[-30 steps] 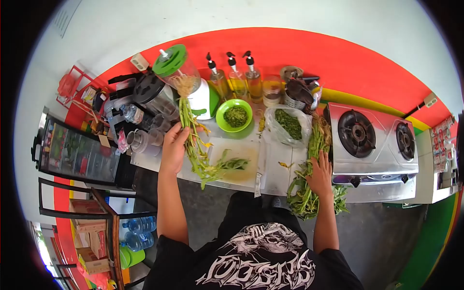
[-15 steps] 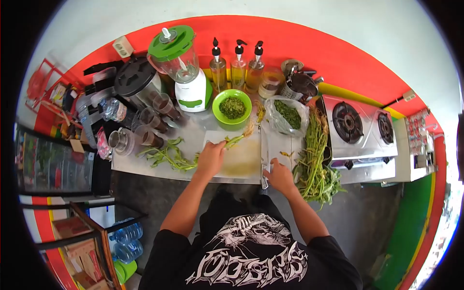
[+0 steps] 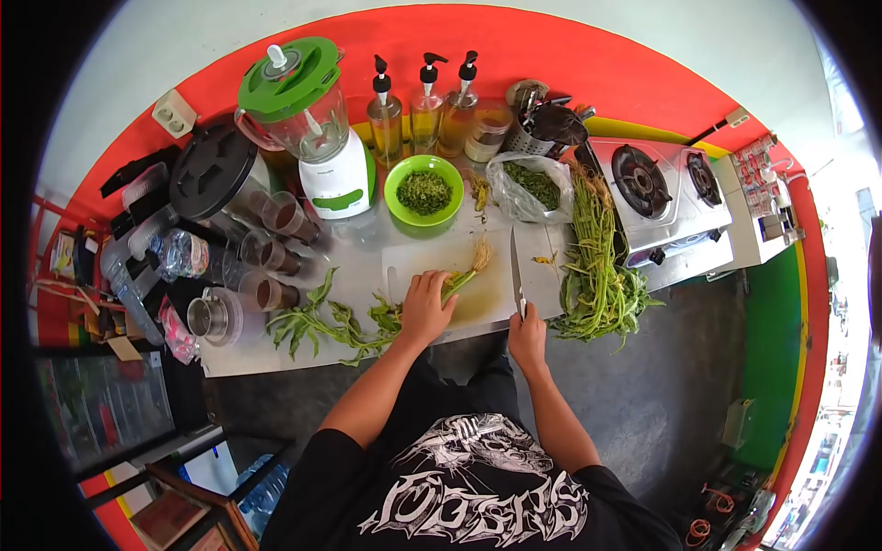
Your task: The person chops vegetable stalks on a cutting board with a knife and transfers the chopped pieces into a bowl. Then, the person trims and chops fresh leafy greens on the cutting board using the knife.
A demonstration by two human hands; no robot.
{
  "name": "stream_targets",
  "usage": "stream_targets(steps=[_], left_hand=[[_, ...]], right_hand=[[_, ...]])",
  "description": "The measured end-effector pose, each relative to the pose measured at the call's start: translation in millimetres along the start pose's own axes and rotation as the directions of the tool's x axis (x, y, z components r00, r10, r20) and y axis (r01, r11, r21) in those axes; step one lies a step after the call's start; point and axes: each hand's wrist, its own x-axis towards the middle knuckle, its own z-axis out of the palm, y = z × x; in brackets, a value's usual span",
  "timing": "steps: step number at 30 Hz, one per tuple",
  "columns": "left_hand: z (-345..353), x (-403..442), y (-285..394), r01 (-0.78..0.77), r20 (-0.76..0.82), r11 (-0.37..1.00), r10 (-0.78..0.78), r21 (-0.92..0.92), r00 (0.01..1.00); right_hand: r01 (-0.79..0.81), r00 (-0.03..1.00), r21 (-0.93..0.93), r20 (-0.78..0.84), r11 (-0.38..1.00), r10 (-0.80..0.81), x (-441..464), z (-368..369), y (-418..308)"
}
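Note:
My left hand [image 3: 427, 308] is closed over a bunch of leafy green stalks [image 3: 457, 283], pressing it down on the cutting board [image 3: 398, 259]. The pale root end points to the upper right, past my fingers, while the leaves [image 3: 317, 323] trail left over the counter. My right hand [image 3: 527, 335] grips the handle of a knife [image 3: 516, 262] at the board's right side, its blade pointing away from me. Blade and stalks are apart. A green-brown stain marks the board. Beyond it stands a green bowl [image 3: 395, 213] of chopped greens.
Right of the knife lies a large pile of stalks [image 3: 595, 266], by a gas stove [image 3: 675, 216]. A plastic bag of greens [image 3: 533, 188], pump bottles [image 3: 427, 119] and a blender [image 3: 335, 174] line the back. Cups of dark contents [image 3: 276, 292] stand at left.
My right hand has closed round the knife handle, where its fingers were loosely beside it before. My left hand has laid the stalks lower on the board. The camera view has shifted.

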Motion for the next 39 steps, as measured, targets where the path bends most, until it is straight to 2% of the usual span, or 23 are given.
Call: stream_targets(steps=[1,3,5,7,8,11,14,20,26,32,35,39], left_hand=[[4,5,0,-0.020,-0.004,1.000,0.020,-0.016,1.000],[15,7,-3,-0.045,-0.003,0.998,0.045,-0.039,0.999],[35,9,-13,-0.003,0.028,0.992,0.007,-0.125,1.000],[40,7,-19,-0.034,0.006,0.988,0.035,-0.151,0.999],[43,6,-21,-0.058,-0.016,0.983,0.056,-0.172,0.998],[43,5,-23,-0.037,-0.008,0.987,0.036,-0.154,0.999],[40,4,-19,-0.043,-0.070,0.982,0.030,-0.183,0.997],[41,5,-22,-0.046,-0.034,0.984,0.040,-0.175,0.999],[35,8,-18,0.003,0.002,0.980,-0.003,-0.199,1.000],[40,9,-19,0.010,-0.006,0.978,-0.011,-0.206,1.000],[43,8,-20,-0.035,-0.027,0.983,0.030,-0.183,0.999],[44,11,-23,-0.071,-0.040,0.984,0.065,-0.166,0.997]], right_hand=[[-0.054,0.998,0.074,-0.006,0.996,0.055,-3,-5,-6],[-0.082,0.996,0.065,0.036,0.994,0.080,-9,-10,-18],[-0.104,0.992,0.058,0.078,0.993,0.100,-12,-10,-28],[-0.013,0.977,-0.153,0.207,0.988,0.045,-15,-6,-36],[0.056,0.975,-0.182,0.223,0.982,-0.015,-17,0,-34],[0.068,0.960,-0.262,0.280,0.963,0.008,-18,5,-41],[0.100,0.951,-0.293,0.310,0.951,-0.005,-15,0,-44],[0.190,0.919,-0.353,0.392,0.916,-0.039,-6,-17,-46],[0.248,0.876,-0.474,0.482,0.845,0.013,-8,-23,-63],[0.208,0.854,-0.428,0.517,0.880,0.050,-6,8,-40],[0.197,0.843,-0.408,0.534,0.891,0.059,1,13,-38],[0.203,0.883,-0.401,0.469,0.893,0.010,15,32,-36]])
